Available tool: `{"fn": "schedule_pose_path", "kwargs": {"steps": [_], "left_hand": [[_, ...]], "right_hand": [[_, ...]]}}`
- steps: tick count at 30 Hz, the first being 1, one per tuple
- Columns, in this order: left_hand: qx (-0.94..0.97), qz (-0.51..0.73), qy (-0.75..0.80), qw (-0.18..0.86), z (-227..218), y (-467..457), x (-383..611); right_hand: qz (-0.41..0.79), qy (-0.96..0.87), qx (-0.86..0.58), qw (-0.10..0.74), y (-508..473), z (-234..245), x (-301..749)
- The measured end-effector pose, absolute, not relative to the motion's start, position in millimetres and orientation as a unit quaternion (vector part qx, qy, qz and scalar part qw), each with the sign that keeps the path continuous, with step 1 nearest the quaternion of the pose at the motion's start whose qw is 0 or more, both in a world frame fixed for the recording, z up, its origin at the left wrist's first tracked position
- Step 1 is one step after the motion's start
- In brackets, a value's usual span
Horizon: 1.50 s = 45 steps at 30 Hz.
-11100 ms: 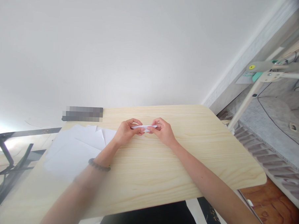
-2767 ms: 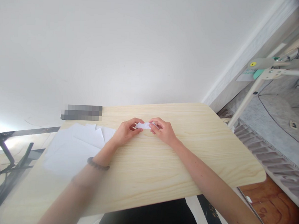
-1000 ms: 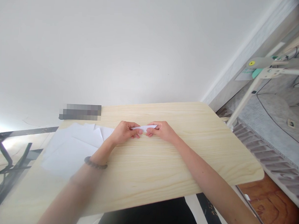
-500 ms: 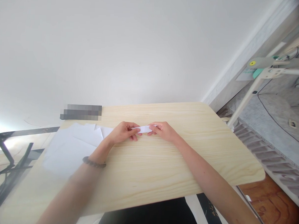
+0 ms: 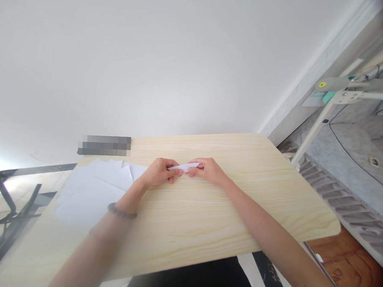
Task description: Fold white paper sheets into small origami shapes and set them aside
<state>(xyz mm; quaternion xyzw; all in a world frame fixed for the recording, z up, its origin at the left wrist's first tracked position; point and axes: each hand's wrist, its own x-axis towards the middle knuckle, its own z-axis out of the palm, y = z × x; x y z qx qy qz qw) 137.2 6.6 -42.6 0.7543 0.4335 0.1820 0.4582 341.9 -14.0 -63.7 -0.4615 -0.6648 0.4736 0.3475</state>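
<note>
A narrow folded strip of white paper is held between both hands above the middle of the table. My left hand grips its left end, thumb in front and fingers behind. The right end is pinched by my right hand, whose thumb presses low on the near side. Fingers hide both ends of the strip. To the left of my left hand, loose white paper sheets lie overlapping on the wooden table.
A blurred-out dark object sits at the table's back left edge, near the white wall. Beyond the right side stands a white metal frame. Dark metal legs show at the left.
My thumbs have moved closer together along the strip. The paper now looks tilted and bent, with its right end pointed upward, where before it lay flatter between the hands.
</note>
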Motion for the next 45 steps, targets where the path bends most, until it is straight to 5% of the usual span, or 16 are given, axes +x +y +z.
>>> {"fn": "schedule_pose_path", "kwargs": {"steps": [10,30,45], "left_hand": [[0.72,0.163,0.372,0.562,-43.0,14.1,128.5],[0.806,0.186,0.408,0.387,-35.3,0.6,141.1],[0.75,0.188,0.423,0.474,-41.3,6.0,140.1]], "right_hand": [[0.522,-0.65,-0.428,0.348,-11.4,-64.4,346.4],[0.487,-0.665,-0.443,0.352,-16.7,-61.6,340.1],[0.463,-0.676,-0.446,0.36,-15.3,-66.5,339.2]]}}
